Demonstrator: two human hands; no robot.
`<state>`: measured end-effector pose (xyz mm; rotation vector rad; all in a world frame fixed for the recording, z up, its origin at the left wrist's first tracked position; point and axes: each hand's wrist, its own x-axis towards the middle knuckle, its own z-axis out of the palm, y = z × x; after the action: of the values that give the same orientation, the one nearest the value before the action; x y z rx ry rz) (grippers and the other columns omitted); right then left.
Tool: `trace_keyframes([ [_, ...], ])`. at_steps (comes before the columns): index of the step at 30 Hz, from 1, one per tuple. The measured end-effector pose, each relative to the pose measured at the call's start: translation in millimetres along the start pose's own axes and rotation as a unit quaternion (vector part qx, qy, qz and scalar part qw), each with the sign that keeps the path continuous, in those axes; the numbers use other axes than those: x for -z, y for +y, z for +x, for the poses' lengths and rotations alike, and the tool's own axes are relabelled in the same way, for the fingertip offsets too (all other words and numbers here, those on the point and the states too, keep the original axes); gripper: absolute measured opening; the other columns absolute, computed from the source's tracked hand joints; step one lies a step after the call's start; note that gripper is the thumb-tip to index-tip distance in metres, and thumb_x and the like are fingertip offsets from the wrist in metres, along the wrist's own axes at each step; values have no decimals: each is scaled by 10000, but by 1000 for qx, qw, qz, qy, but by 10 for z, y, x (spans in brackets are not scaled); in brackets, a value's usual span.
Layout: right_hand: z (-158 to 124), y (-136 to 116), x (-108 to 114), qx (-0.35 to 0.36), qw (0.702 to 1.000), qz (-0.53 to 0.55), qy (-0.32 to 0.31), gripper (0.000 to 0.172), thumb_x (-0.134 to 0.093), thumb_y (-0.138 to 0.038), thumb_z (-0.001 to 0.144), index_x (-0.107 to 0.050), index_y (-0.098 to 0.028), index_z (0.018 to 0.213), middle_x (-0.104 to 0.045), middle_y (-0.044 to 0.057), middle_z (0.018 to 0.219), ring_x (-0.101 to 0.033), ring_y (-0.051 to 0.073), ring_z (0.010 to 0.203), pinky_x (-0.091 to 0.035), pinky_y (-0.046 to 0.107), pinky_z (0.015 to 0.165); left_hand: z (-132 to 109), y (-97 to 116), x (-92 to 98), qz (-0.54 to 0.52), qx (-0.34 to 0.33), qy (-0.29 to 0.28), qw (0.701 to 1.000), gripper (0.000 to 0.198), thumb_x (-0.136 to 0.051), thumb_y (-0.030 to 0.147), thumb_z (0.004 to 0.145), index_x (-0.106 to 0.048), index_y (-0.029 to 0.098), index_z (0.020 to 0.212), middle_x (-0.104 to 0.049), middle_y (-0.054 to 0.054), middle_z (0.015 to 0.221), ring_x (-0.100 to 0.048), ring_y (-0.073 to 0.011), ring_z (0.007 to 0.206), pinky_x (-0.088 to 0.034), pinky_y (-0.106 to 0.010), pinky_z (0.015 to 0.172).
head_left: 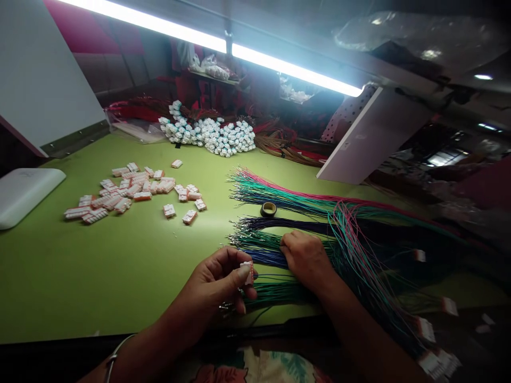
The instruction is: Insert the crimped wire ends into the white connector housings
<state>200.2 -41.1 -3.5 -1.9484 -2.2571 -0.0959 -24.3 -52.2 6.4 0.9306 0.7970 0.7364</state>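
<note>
Between the thumb and fingers of my left hand [217,282] is a small white and orange connector housing [248,272]. A thin blue wire appears to run from it toward the right. My right hand [305,258] lies curled over a bundle of blue wires [265,257], its fingertips partly hidden, so I cannot tell what it pinches. Beside it run dark green wires [263,238] with metal terminals at their left ends. Another green bundle [279,292] lies closer to me, under my wrist.
Loose connector housings [131,189] are scattered at the left. A tape roll [269,209] sits by the pink and teal wires [279,186]. White plugs [215,133] are heaped at the back. Finished-looking connectors on wires [426,330] hang at right. A white box [27,194] stands far left.
</note>
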Motion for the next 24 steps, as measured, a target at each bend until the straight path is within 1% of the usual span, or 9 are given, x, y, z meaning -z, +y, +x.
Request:
trace_keyframes([
  [5,-3,4,-41,18,1000,-3,14,98,-582,-175,888,-648,-175,816,-649,58,812,-577,196,772,-292,306,677,4,-21,16,-1,7,-1,1000,206,-659,359,863,-576,188,943,-582,-3,769,-605,-140,652,-485,-201,462],
  [9,3,11,-67,22,999,-3,26,104,-608,-180,867,-629,-183,765,-639,42,780,-566,194,734,-276,313,663,8,-47,27,-9,5,-2,1000,199,-658,353,865,-574,190,941,-582,3,761,-607,-138,650,-481,-192,452],
  [11,-7,29,-62,24,999,0,33,107,-600,-182,876,-626,-183,773,-637,36,775,-571,195,738,-280,313,668,7,-55,32,-11,7,-5,1000,192,-653,349,871,-572,191,944,-584,6,770,-609,-133,650,-481,-189,453],
  [14,-32,70,-20,18,998,11,62,126,-554,-192,913,-628,-177,812,-636,38,790,-582,198,754,-287,312,678,6,-62,34,-17,8,-10,1000,191,-648,349,875,-568,190,947,-583,10,771,-608,-128,644,-476,-183,445],
  [17,-52,98,27,18,994,28,101,168,-512,-201,933,-609,-167,801,-625,38,763,-577,194,719,-287,311,669,7,-68,31,-24,10,-13,1000,191,-648,344,877,-568,190,954,-584,12,774,-610,-125,643,-475,-180,442],
  [19,-55,99,40,22,992,36,115,181,-495,-203,936,-596,-162,791,-616,38,740,-571,192,693,-286,309,657,11,-73,31,-27,12,-9,1000,188,-649,341,877,-569,188,953,-583,13,775,-608,-120,636,-471,-175,438],
  [22,-49,75,36,35,990,63,119,167,-488,-199,930,-582,-160,798,-605,35,724,-567,191,688,-298,307,662,17,-80,36,-29,15,-8,999,191,-650,343,876,-571,186,952,-586,12,773,-610,-118,632,-468,-170,432],
  [24,-42,51,33,52,987,105,106,110,-500,-192,920,-585,-154,861,-604,29,739,-561,183,690,-319,300,671,18,-84,42,-31,17,-6,999,194,-655,342,872,-574,187,955,-590,12,769,-611,-117,629,-471,-167,431],
])
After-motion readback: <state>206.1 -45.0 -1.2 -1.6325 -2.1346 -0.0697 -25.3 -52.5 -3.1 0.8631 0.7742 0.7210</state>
